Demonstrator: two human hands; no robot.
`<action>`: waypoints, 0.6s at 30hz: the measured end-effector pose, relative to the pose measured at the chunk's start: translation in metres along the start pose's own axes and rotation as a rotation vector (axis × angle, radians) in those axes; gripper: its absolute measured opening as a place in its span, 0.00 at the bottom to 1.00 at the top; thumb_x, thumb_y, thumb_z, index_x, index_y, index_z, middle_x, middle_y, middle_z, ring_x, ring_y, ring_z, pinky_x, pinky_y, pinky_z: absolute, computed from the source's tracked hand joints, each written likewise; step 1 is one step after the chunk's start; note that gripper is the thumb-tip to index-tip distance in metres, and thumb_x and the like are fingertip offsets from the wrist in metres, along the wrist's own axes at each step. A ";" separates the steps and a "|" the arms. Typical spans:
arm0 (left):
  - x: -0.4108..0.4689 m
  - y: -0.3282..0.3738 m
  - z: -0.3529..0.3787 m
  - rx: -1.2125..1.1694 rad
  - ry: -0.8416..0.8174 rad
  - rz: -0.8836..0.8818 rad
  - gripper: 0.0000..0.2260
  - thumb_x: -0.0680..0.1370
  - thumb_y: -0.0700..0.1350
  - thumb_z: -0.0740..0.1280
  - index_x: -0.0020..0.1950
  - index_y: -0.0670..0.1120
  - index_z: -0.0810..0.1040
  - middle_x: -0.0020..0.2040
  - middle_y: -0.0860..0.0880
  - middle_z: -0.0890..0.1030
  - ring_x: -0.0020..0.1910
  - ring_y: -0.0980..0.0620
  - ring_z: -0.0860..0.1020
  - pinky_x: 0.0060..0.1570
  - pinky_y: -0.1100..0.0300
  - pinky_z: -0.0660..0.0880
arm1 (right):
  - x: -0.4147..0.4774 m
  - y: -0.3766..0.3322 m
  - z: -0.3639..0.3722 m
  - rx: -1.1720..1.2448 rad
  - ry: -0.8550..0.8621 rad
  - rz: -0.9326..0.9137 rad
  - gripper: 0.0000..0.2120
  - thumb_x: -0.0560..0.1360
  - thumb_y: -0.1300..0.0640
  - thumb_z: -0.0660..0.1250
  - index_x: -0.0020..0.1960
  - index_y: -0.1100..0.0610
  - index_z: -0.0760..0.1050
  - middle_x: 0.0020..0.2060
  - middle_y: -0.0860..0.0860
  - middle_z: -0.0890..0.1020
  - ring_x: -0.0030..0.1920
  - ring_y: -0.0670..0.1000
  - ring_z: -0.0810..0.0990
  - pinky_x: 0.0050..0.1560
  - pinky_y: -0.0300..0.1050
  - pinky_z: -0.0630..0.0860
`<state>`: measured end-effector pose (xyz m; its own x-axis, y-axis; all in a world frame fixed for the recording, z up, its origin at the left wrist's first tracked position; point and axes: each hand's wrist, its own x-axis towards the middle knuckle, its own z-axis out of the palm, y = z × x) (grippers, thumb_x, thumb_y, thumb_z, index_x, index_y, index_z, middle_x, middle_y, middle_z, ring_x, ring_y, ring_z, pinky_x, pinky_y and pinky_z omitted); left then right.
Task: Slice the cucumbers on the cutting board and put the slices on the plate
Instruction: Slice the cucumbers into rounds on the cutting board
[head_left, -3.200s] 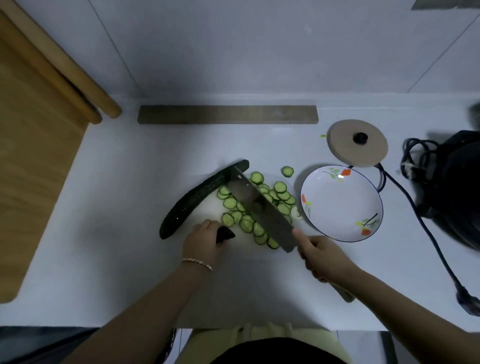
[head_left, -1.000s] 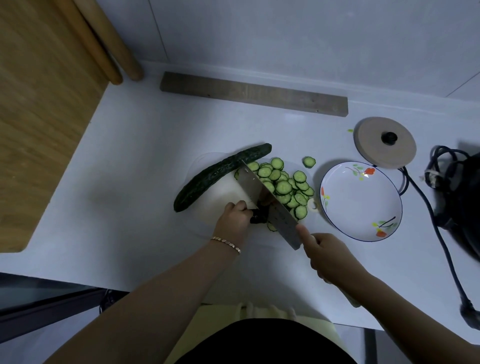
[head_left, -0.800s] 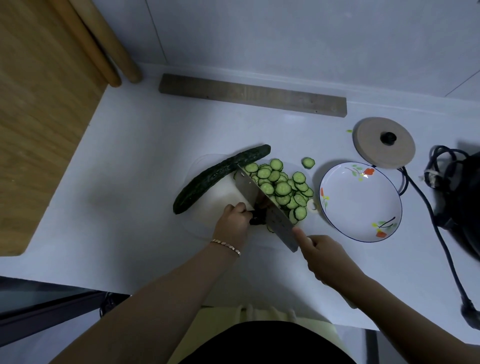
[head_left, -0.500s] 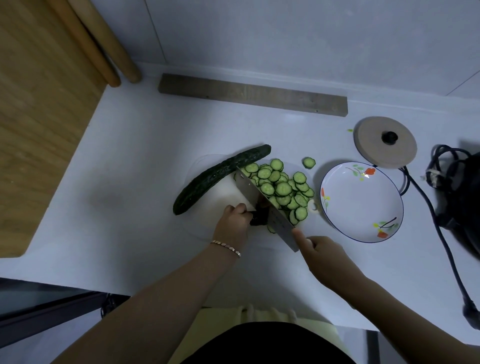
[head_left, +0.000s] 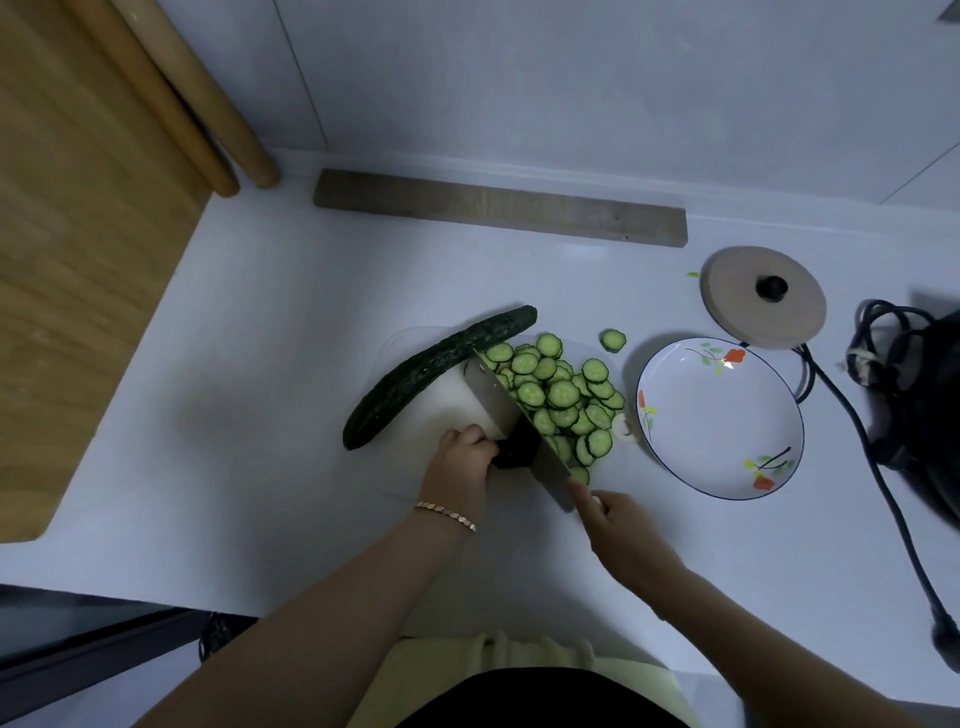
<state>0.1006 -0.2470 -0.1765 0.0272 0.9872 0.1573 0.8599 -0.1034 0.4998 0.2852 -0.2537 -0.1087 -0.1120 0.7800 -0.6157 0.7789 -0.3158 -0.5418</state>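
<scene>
A whole dark cucumber (head_left: 431, 371) lies slanted across the far left of the white cutting board (head_left: 452, 410). My left hand (head_left: 462, 462) grips a short cucumber stub (head_left: 514, 451) on the board. My right hand (head_left: 621, 532) holds the handle of a cleaver (head_left: 511, 415), whose blade stands against the stub. A heap of several green slices (head_left: 561, 395) lies to the right of the blade. One slice (head_left: 613, 340) rests off the board. The flowered plate (head_left: 719, 415) stands to the right with nothing in it.
A round wooden lid (head_left: 763, 299) with a black knob lies behind the plate. A black appliance (head_left: 930, 415) with a cord (head_left: 857, 431) fills the right edge. A grey strip (head_left: 498, 208) lies along the wall. A wooden board (head_left: 78, 234) and rolling pins (head_left: 192, 98) stand at left.
The stub has become shorter and the slice heap has grown and bunched up to the right of the blade. The camera has tilted. Both hands keep their holds.
</scene>
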 end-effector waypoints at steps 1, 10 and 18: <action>0.000 0.001 -0.001 -0.001 0.002 -0.001 0.06 0.61 0.36 0.66 0.33 0.44 0.81 0.30 0.49 0.76 0.28 0.48 0.75 0.23 0.66 0.69 | 0.001 -0.002 -0.005 0.020 -0.004 0.004 0.24 0.78 0.40 0.53 0.33 0.58 0.63 0.28 0.54 0.66 0.28 0.51 0.65 0.34 0.44 0.62; 0.002 0.001 0.000 0.065 0.026 0.042 0.12 0.66 0.38 0.59 0.31 0.43 0.83 0.29 0.48 0.76 0.26 0.47 0.75 0.20 0.68 0.69 | -0.006 -0.021 -0.025 0.041 -0.023 -0.006 0.25 0.77 0.37 0.54 0.33 0.57 0.61 0.27 0.53 0.66 0.26 0.50 0.63 0.35 0.44 0.64; 0.002 0.003 -0.001 0.059 0.011 0.038 0.09 0.63 0.37 0.62 0.31 0.44 0.83 0.29 0.49 0.75 0.28 0.48 0.74 0.17 0.66 0.69 | -0.008 -0.024 -0.022 -0.077 -0.016 -0.022 0.26 0.78 0.38 0.52 0.32 0.58 0.60 0.28 0.55 0.69 0.29 0.52 0.67 0.35 0.44 0.64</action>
<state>0.1028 -0.2453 -0.1740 0.0549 0.9812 0.1848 0.8871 -0.1329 0.4421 0.2806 -0.2405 -0.0785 -0.1392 0.7773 -0.6135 0.8211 -0.2557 -0.5104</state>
